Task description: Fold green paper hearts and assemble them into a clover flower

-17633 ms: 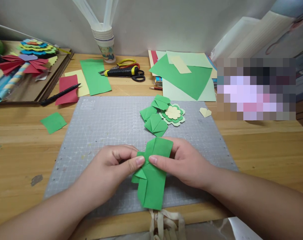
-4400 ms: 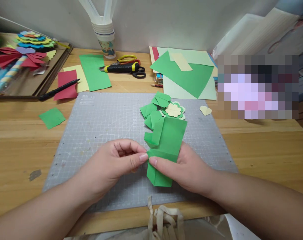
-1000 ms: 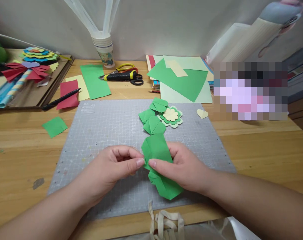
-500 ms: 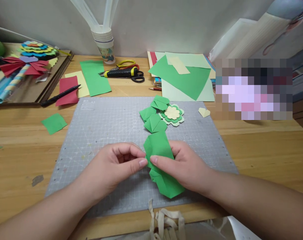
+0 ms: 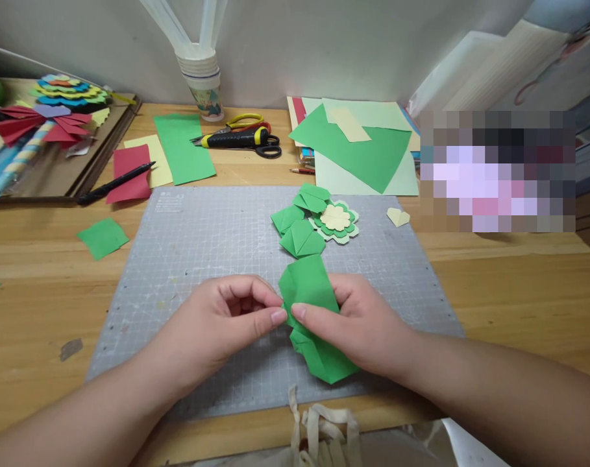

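While the right hand (image 5: 357,327) clasps the folded green paper (image 5: 308,280) above the cutting mat (image 5: 207,246), the left hand (image 5: 229,318), nearly closed, pinches its left edge; the paper's long axis points away, leaning slightly left.

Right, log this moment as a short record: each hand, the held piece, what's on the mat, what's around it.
Left hand: thumb and fingertips pinching the paper's left edge
Right hand: gripping the paper's right side, thumb on top
Held paper: green, folded, creased
On mat: three folded green pieces, beside a layered flower with a cream centre
Left of mat: green scrap; pen across red paper
Behind mat: cups
Mat's right edge: cream heart
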Demonstrator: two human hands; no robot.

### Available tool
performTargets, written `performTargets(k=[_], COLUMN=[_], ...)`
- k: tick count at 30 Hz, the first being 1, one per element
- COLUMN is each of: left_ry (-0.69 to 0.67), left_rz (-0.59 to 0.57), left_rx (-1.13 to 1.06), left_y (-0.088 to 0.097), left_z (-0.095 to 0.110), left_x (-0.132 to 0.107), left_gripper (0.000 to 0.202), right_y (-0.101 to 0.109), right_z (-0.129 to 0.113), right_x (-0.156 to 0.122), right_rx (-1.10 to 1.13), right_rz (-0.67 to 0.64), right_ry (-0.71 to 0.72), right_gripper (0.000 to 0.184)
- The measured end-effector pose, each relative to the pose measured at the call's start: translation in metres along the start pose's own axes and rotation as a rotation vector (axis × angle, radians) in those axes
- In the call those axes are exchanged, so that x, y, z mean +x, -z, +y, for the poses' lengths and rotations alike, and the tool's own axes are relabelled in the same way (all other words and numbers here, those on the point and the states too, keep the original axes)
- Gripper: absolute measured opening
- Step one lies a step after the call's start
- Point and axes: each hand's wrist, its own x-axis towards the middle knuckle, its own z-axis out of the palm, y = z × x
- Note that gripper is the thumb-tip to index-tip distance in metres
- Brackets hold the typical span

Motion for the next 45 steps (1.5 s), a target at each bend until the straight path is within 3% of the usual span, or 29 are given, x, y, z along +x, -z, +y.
performTargets(k=[35,45], left_ry=[-0.056,-0.069], left_rz=[0.015,-0.016], left_rx=[0.168,0.217], left_y=[-0.0009,-0.0021], left_z=[0.0012,-0.0022], left_x=[0.0007,-0.0036], left_gripper=[0.017,0.019], right_y=[-0.0008,-0.0026], right_z=[-0.0007,0.0002], right_x=[-0.0008,-0.0015], right_rx=[-0.016,0.106], right_rz=[0.0,-0.086], right_ry=[-0.001,-0.081], right_gripper=[0.021,0.02])
